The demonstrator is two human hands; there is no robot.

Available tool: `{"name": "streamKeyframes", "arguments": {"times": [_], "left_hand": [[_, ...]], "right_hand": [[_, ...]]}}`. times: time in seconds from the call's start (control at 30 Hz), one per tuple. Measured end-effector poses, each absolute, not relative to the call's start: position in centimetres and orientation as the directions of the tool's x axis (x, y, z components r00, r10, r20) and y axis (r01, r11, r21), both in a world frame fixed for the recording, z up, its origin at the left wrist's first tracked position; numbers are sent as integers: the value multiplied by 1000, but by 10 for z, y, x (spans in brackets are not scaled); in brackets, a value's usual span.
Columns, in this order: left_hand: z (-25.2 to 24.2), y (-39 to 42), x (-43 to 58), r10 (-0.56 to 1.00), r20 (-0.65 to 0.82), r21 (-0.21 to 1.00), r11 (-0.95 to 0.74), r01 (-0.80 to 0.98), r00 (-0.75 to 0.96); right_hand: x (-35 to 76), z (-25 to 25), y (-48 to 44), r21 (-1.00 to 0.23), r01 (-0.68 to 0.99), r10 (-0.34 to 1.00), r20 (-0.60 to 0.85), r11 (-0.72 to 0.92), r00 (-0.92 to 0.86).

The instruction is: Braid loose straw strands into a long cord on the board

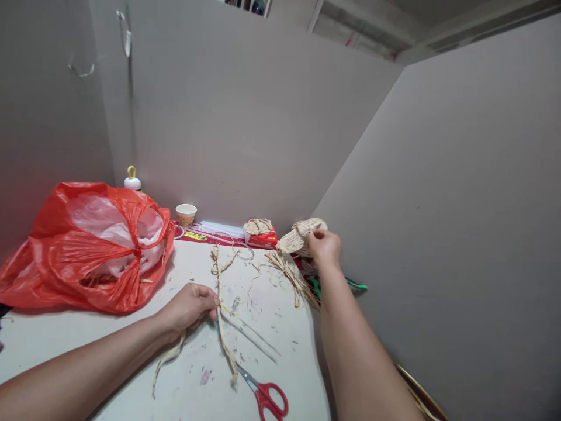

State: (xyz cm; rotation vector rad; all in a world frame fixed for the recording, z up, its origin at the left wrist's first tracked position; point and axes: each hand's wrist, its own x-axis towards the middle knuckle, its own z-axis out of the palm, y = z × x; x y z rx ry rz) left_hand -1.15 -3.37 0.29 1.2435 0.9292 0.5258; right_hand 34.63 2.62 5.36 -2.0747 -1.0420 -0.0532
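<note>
My left hand (193, 305) is closed in a pinch on a long, pale straw braid (220, 286) that lies along the table, knotted at its far end. Loose straw strands (169, 356) trail from under that hand. At the back right, my right hand (324, 245) pinches the edge of a woven straw sandal (302, 235), partly covering it. Below the sandal lies a bundle of dry straw (291, 275). Red-handled scissors (267, 397) rest near the front, their blades by the braid's near end.
A red plastic bag (87, 251) fills the table's left side. Along the back stand a paper cup (186, 215), white sticks (219, 229) and a smaller woven straw piece (258, 226) on a red packet (263, 238). Grey partitions (460, 204) enclose the white table (289, 351).
</note>
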Motion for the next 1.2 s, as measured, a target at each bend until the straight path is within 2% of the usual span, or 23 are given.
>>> {"name": "streamKeyframes", "arguments": {"times": [0.27, 0.53, 0.63, 0.77, 0.83, 0.93, 1.07, 1.2], "left_hand": [[1, -32, -11, 775, -332, 942, 302, 146, 537], [2, -32, -10, 774, -339, 939, 311, 145, 534], [2, -32, -11, 771, -335, 941, 305, 148, 541], [1, -31, -11, 771, -329, 942, 303, 141, 545], [-1, -31, -11, 773, -330, 942, 302, 143, 542], [-1, -31, -11, 773, -331, 943, 299, 150, 542], [1, -32, -12, 776, -322, 946, 290, 146, 543], [1, -32, -11, 772, -323, 945, 298, 138, 547]], "right_hand": [[368, 43, 63, -526, 788, 793, 306, -319, 526], [370, 34, 76, -504, 840, 876, 292, -200, 384], [365, 39, 81, -487, 855, 849, 363, -179, 384], [358, 50, 78, -480, 855, 736, 504, -197, 452], [357, 53, 71, -487, 845, 699, 525, -221, 486], [356, 52, 57, -488, 833, 747, 445, -261, 495], [351, 41, 44, -457, 820, 857, 204, -343, 473], [343, 27, 46, -408, 812, 874, 64, -418, 482]]}}
